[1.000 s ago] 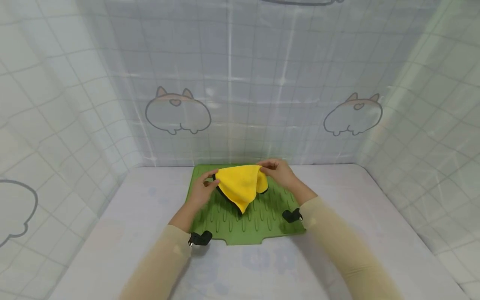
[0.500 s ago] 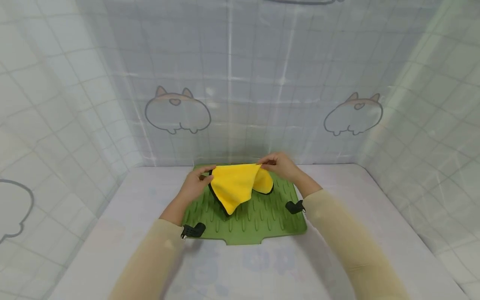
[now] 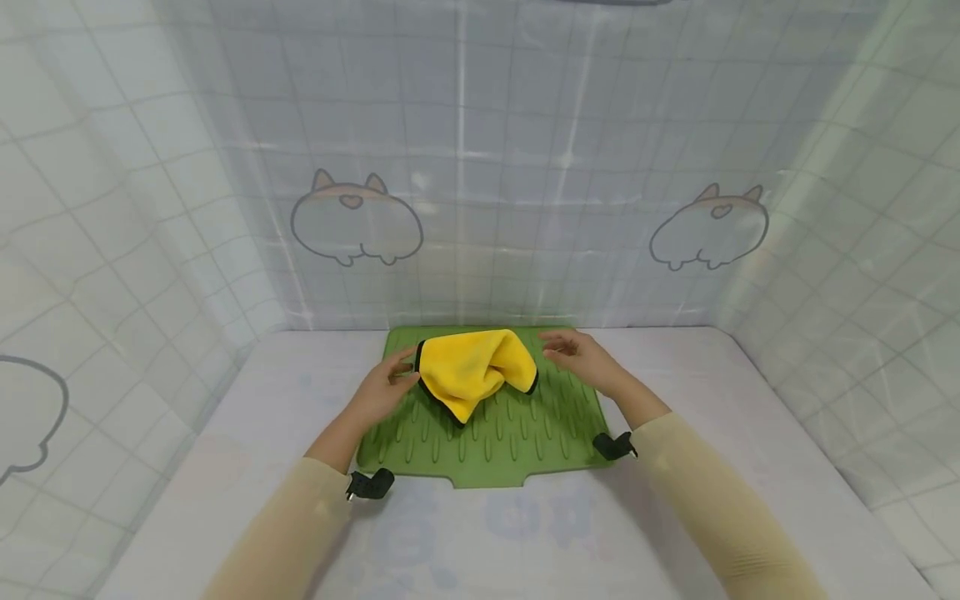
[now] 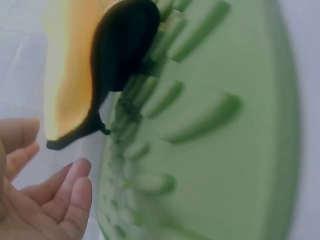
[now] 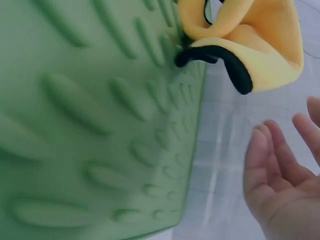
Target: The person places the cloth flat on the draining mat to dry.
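Now the left hand (image 3: 381, 389) is hovering with fingers spread, holding nothing, just beside the cloth (image 3: 474, 369). That cloth is lying loosely bunched on the far part of the mat (image 3: 555, 442), apparently set down but not yet smoothed. Right of it, the right hand (image 3: 583, 356) is hanging equally spread and empty.

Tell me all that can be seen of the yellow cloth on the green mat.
The yellow cloth looks soft and fluffy, like microfibre, with a black sewn border. It lies crumpled and loosely folded on the far part of the ribbed green mat, one corner pointing toward the person. The left hand is at its left edge, perhaps just touching; the wrist view shows relaxed fingers beside it. The right hand is open, close by, apart from it.
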`<state>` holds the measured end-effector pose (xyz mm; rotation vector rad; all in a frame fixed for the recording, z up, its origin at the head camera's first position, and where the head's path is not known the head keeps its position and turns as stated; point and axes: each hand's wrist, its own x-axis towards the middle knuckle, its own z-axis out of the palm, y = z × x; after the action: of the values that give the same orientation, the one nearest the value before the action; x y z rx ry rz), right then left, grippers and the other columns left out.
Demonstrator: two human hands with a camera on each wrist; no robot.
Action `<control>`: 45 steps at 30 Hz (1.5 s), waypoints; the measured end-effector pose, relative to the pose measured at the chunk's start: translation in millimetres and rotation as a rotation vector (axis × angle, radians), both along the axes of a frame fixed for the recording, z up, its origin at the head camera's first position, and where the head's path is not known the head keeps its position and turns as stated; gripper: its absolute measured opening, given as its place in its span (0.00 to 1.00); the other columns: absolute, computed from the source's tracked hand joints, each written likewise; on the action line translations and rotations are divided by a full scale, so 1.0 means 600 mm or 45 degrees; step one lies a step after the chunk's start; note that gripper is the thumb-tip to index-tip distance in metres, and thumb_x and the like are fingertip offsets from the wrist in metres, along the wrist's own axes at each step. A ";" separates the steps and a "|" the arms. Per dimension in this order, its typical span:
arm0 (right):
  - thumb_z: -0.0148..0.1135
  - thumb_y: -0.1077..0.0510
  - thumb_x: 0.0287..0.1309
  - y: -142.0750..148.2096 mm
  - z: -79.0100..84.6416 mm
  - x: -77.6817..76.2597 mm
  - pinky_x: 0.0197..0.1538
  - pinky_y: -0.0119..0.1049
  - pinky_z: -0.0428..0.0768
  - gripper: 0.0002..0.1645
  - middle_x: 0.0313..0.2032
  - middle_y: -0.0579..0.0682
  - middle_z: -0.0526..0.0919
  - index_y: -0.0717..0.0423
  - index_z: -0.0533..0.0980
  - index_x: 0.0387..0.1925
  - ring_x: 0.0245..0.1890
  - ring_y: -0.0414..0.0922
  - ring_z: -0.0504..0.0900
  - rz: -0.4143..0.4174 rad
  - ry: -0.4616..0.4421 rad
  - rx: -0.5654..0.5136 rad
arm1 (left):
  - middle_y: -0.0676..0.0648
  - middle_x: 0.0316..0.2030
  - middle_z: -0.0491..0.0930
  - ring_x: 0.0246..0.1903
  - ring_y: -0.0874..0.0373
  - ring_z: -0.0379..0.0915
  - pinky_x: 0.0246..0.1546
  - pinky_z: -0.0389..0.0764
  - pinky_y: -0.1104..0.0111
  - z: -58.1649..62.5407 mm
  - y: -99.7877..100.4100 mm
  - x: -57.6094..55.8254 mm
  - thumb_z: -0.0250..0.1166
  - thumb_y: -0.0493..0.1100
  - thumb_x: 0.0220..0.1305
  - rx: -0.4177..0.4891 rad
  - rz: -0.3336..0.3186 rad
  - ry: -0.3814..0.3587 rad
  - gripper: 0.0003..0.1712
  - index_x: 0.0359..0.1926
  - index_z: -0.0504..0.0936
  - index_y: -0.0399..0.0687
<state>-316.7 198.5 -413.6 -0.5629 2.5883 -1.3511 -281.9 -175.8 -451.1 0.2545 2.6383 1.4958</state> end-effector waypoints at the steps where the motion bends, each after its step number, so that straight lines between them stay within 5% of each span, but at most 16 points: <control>1: 0.54 0.52 0.75 0.004 -0.005 0.004 0.60 0.56 0.76 0.26 0.64 0.62 0.74 0.52 0.69 0.70 0.61 0.58 0.74 0.016 -0.051 -0.019 | 0.32 0.70 0.62 0.66 0.36 0.64 0.60 0.73 0.44 -0.001 -0.002 0.002 0.54 0.46 0.78 0.006 -0.003 -0.002 0.33 0.78 0.56 0.52; 6: 0.55 0.54 0.75 0.014 -0.028 0.014 0.63 0.57 0.73 0.27 0.63 0.62 0.73 0.56 0.65 0.70 0.64 0.61 0.72 0.098 -0.298 -0.153 | 0.35 0.72 0.61 0.68 0.37 0.62 0.63 0.71 0.44 -0.012 -0.009 0.006 0.56 0.44 0.77 0.059 -0.049 -0.013 0.31 0.77 0.61 0.55; 10: 0.56 0.57 0.73 0.011 -0.043 0.014 0.64 0.54 0.73 0.24 0.61 0.60 0.75 0.59 0.68 0.66 0.63 0.58 0.72 0.114 -0.391 -0.292 | 0.39 0.73 0.61 0.69 0.38 0.61 0.64 0.69 0.45 -0.022 -0.008 0.002 0.57 0.44 0.76 0.093 -0.081 -0.003 0.29 0.75 0.65 0.54; 16: 0.60 0.57 0.71 0.002 -0.059 0.008 0.64 0.51 0.74 0.19 0.58 0.54 0.79 0.60 0.77 0.59 0.61 0.53 0.75 0.106 -0.409 -0.339 | 0.41 0.71 0.66 0.65 0.38 0.68 0.61 0.73 0.47 -0.023 0.006 -0.006 0.59 0.46 0.75 0.086 -0.060 0.026 0.24 0.69 0.74 0.53; 20: 0.64 0.57 0.68 -0.005 -0.053 0.007 0.64 0.55 0.73 0.19 0.57 0.54 0.80 0.59 0.79 0.58 0.57 0.51 0.78 0.006 -0.274 -0.382 | 0.41 0.66 0.72 0.56 0.41 0.76 0.45 0.81 0.58 -0.017 0.014 -0.005 0.60 0.46 0.75 0.068 0.005 0.044 0.22 0.67 0.77 0.53; 24: 0.67 0.60 0.65 -0.010 -0.031 0.008 0.62 0.50 0.76 0.21 0.59 0.54 0.77 0.61 0.79 0.57 0.54 0.49 0.80 -0.146 -0.120 -0.524 | 0.40 0.61 0.77 0.41 0.44 0.77 0.27 0.72 0.65 -0.005 0.016 -0.002 0.61 0.47 0.73 0.099 0.090 0.074 0.21 0.64 0.80 0.54; 31: 0.68 0.61 0.63 0.001 0.015 0.003 0.50 0.33 0.83 0.21 0.63 0.53 0.74 0.60 0.79 0.57 0.52 0.44 0.81 -0.208 0.026 -0.647 | 0.45 0.63 0.75 0.29 0.43 0.70 0.24 0.70 0.66 0.030 0.015 0.007 0.62 0.49 0.72 0.157 0.077 0.163 0.22 0.64 0.80 0.57; 34: 0.67 0.61 0.64 0.011 0.039 0.001 0.46 0.31 0.84 0.18 0.59 0.51 0.77 0.56 0.81 0.55 0.49 0.42 0.82 -0.194 0.011 -0.692 | 0.47 0.65 0.73 0.29 0.45 0.70 0.23 0.69 0.66 0.047 0.011 0.012 0.63 0.50 0.71 0.182 0.057 0.202 0.22 0.64 0.80 0.58; 41: 0.59 0.69 0.68 0.040 0.119 -0.001 0.42 0.36 0.86 0.14 0.49 0.51 0.82 0.53 0.85 0.45 0.42 0.45 0.86 -0.036 -0.140 -0.951 | 0.48 0.65 0.74 0.46 0.52 0.81 0.47 0.82 0.64 0.089 0.000 0.018 0.64 0.51 0.70 0.251 -0.005 0.263 0.22 0.63 0.81 0.56; 45: 0.56 0.70 0.69 0.050 0.164 -0.006 0.39 0.36 0.86 0.15 0.46 0.52 0.83 0.54 0.86 0.43 0.39 0.46 0.88 0.067 -0.216 -1.063 | 0.47 0.66 0.73 0.46 0.58 0.82 0.47 0.83 0.69 0.107 -0.002 0.023 0.64 0.51 0.70 0.295 -0.049 0.276 0.23 0.63 0.81 0.52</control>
<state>-320.4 228.4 -315.5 -0.5689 1.7753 -2.3189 -268.3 -176.7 -386.9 0.5095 2.5946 1.8587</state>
